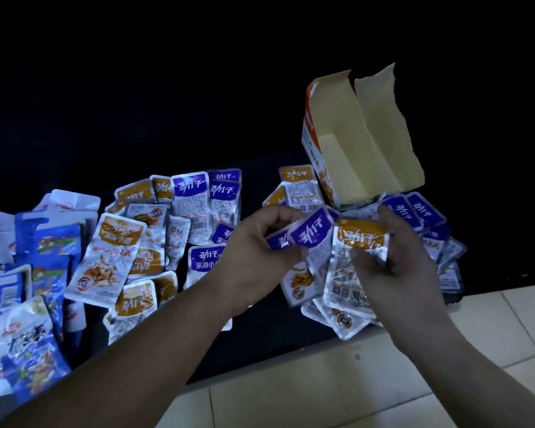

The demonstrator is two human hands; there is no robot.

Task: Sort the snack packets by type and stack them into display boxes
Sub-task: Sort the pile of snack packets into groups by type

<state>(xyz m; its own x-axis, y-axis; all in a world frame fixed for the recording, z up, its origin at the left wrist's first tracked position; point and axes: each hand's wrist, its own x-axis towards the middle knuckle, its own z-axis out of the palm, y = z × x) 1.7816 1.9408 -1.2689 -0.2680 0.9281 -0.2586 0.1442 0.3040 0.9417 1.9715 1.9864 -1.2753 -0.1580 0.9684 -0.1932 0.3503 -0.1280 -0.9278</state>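
Snack packets [155,242] lie loose over the dark desk [269,335], unsorted, overlapping, some face up and some face down. Blue packets [48,239] are heaped at the far left. Orange-label and purple-label silver ones are mixed in the middle. A second heap sits at right, under and around the display box [352,143].

The display box is open, with its torn flaps standing up and its pale inside showing. It is tilted, with its lower end resting on the right heap, and nothing is visible inside it.

Left hand [260,242] is raised over the desk, fingers curled, pinching a purple packet [312,233] by its left edge. Another purple one is tucked just behind it in the same grip.

Right hand [396,257] is gripping an orange packet [360,239], thumb across its silver face and fingers behind. More silver packets fan out beneath that hand; I cannot tell how many of them it actually holds.

The purple packet overlaps the left edge of the orange packet, and the two hands are close together, just in front of the box.

Pale tiled floor [337,384] shows at lower right, past the desk edge. The background is black.
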